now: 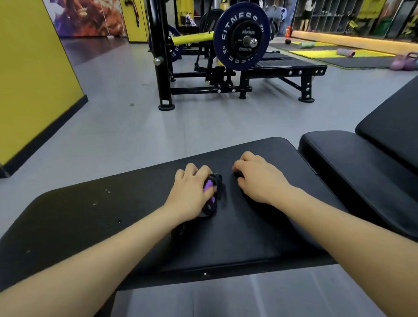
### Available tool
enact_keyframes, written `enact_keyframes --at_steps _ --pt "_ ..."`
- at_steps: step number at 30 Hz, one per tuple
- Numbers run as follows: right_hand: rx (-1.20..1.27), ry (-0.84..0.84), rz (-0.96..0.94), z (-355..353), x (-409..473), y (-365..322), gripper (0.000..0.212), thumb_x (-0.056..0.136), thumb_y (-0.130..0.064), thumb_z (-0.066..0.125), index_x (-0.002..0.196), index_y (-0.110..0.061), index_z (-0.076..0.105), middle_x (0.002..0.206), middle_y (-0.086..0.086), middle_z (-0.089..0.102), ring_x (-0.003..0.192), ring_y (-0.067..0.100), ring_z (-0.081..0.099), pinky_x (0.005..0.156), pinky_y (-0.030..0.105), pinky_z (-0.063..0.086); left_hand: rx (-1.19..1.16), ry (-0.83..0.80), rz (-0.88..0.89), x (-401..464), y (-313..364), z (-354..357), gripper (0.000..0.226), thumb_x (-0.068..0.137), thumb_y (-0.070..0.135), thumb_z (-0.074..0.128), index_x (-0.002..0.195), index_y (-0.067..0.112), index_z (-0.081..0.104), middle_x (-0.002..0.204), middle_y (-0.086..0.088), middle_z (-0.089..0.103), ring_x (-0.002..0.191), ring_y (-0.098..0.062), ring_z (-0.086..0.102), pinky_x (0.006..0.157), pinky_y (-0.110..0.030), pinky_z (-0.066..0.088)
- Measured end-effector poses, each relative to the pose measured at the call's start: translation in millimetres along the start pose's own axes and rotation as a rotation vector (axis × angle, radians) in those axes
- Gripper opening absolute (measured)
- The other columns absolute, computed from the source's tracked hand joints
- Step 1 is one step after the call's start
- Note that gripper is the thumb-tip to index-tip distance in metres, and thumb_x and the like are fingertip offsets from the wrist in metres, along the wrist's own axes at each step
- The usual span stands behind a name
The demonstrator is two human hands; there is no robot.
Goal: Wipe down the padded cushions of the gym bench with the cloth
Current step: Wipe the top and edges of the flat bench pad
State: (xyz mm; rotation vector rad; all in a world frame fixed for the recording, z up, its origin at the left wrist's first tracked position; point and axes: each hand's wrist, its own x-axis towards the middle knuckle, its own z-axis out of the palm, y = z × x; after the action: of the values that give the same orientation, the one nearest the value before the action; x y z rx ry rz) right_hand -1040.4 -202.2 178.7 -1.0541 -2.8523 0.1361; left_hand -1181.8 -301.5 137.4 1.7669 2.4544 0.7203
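The black padded seat cushion [125,223] of the gym bench lies across the lower part of the head view, with small pale specks on its left part. My left hand [190,194] rests on the middle of it and grips a bunched black and purple cloth [213,196]. Just to the right, my right hand [258,180] lies on the cushion with its fingers curled. A small dark piece shows at its fingertips, seemingly another end of the cloth. A second black cushion [360,176] adjoins on the right, and a third [401,125] rises behind it.
A black rack [159,65] with a loaded barbell plate [241,36] and a low platform [292,67] stands on the grey floor beyond the bench. A yellow wall panel [27,77] is at the left. Mats, rollers and kettlebells [403,62] lie at the far right.
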Motion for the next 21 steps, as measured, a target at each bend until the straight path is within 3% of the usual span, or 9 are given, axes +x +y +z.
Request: enact_keyframes --at_steps 2,5,9,14,21 --pt "0.038 0.036 0.006 -1.4 -7.7 2.7 0.028 0.093 -0.012 0.041 0.118 -0.015 0.053 0.122 0.002 0.043 0.111 0.022 0.042 0.081 0.034 0.043 0.006 0.005 0.028 -6.1 4.8 1.8 0.027 0.094 0.028 0.045 0.119 0.017 0.045 0.113 -0.005 0.039 0.092 -0.022 0.029 0.087 -0.027 0.028" --pt "0.065 0.081 0.063 -3.7 -17.8 9.2 0.029 0.093 -0.012 0.04 0.117 -0.016 0.055 0.119 0.002 0.045 0.111 0.022 0.042 0.081 0.033 0.043 0.045 0.018 -0.054 35.6 9.8 4.6 0.031 0.095 0.026 0.043 0.122 0.012 0.045 0.122 -0.011 0.041 0.106 -0.031 0.036 0.093 -0.036 0.033" --pt "0.068 0.112 0.133 1.1 -35.1 15.7 0.028 0.093 -0.012 0.04 0.116 -0.015 0.056 0.117 0.001 0.047 0.109 0.022 0.042 0.085 0.035 0.043 0.079 0.042 -0.143 88.4 3.0 20.8 0.036 0.096 0.03 0.042 0.125 0.01 0.046 0.128 -0.016 0.042 0.112 -0.036 0.039 0.095 -0.037 0.031" --pt "0.035 0.166 0.128 7.6 -50.2 12.1 0.027 0.093 -0.013 0.04 0.116 -0.016 0.056 0.117 0.001 0.048 0.104 0.024 0.043 0.085 0.037 0.041 0.039 0.041 -0.147 81.1 3.4 21.5 0.036 0.095 0.033 0.043 0.124 0.011 0.046 0.127 -0.015 0.043 0.114 -0.034 0.037 0.096 -0.038 0.034" --pt "0.061 0.229 0.127 13.8 -54.4 6.4 0.024 0.09 -0.013 0.043 0.11 -0.015 0.057 0.111 0.002 0.049 0.1 0.024 0.043 0.084 0.034 0.037 -0.012 -0.021 0.25 -17.6 44.5 9.2 0.03 0.094 0.032 0.046 0.121 0.018 0.047 0.119 -0.002 0.043 0.103 -0.025 0.037 0.092 -0.035 0.037"
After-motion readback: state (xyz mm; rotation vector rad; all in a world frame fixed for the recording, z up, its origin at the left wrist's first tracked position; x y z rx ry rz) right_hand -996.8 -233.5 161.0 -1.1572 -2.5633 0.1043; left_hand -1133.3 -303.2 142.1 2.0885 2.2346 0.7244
